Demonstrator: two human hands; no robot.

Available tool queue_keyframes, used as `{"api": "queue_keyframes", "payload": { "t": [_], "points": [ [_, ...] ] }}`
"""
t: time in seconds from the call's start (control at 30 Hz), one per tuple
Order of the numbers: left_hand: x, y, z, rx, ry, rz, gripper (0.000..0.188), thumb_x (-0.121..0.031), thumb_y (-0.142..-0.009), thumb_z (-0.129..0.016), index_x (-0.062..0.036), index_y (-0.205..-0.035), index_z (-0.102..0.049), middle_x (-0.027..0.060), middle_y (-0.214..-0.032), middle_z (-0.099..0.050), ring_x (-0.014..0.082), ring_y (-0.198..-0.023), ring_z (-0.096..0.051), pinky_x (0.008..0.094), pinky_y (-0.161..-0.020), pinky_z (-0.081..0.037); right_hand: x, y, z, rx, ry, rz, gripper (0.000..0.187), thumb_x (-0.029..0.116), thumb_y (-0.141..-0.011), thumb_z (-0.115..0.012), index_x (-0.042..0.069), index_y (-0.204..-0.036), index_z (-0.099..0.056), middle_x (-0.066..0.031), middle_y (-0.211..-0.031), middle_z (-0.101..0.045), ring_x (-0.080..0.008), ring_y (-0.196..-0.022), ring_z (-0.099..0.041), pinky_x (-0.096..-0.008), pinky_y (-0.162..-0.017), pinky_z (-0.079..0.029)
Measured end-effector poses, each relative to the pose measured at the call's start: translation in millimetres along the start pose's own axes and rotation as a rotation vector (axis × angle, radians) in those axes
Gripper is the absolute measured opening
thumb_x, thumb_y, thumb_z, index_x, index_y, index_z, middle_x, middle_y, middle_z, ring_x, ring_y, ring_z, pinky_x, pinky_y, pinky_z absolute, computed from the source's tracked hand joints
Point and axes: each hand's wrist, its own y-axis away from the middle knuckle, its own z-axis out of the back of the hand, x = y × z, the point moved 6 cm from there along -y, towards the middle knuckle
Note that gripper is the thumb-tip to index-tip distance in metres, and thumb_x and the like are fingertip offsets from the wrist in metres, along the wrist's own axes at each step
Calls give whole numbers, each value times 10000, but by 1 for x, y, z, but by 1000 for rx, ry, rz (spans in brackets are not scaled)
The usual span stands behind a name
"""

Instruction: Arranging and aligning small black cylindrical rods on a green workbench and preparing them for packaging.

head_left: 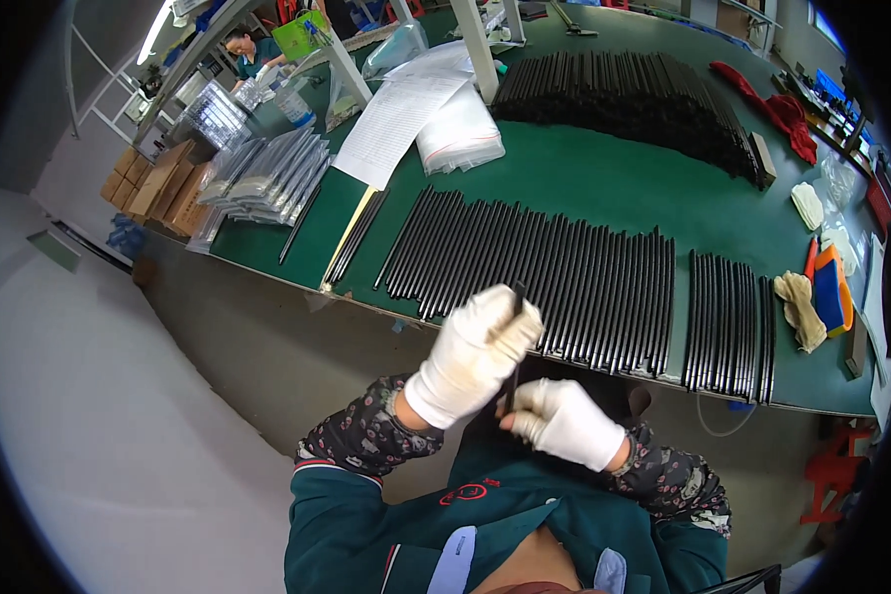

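Note:
Both my hands wear white gloves and are in front of the table's near edge. My left hand (480,346) is closed round the upper part of a thin black rod (511,384), whose tip shows above the fist. Lower down and to the right, my right hand (562,421) grips the same rod near its lower end with bent fingers. Just beyond my hands lies a wide row of black rods (544,267), side by side on the green table (584,173). To its right is a narrower group of similar rods (725,322).
A large stack of black rods (624,104) lies at the back, by a small block (762,158). Papers (401,114), bagged packs (272,178) and cartons (168,188) are at left. A beige glove (800,312) and a blue-orange sponge (832,292) lie right. Another person (252,54) sits far left.

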Motion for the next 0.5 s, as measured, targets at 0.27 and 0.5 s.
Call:
{"api": "queue_keyframes", "payload": {
  "t": [0.27, 0.5],
  "points": [
    [55, -96, 137, -322, -475, 136, 267, -261, -838, -513, 4, -816, -529, 100, -645, -530, 177, -577, -472, 291, -554, -380, -36, 20, -29, 218, -349, -340, 204, 135, -788, -612, -3, -938, -603, -62, -736, -627, -82, -600, -561, -207, -570, -460],
    [149, -114, 147, -27, -1057, 467, 326, -331, -794, -532, -62, -976, -564, 176, -956, -579, 330, -916, -545, 386, -772, -434, -45, 29, -22, 164, -445, -433, 185, 120, -800, -604, 1, -942, -604, -23, -725, -611, -34, -552, -505, -180, -481, -428]
  ]
}}
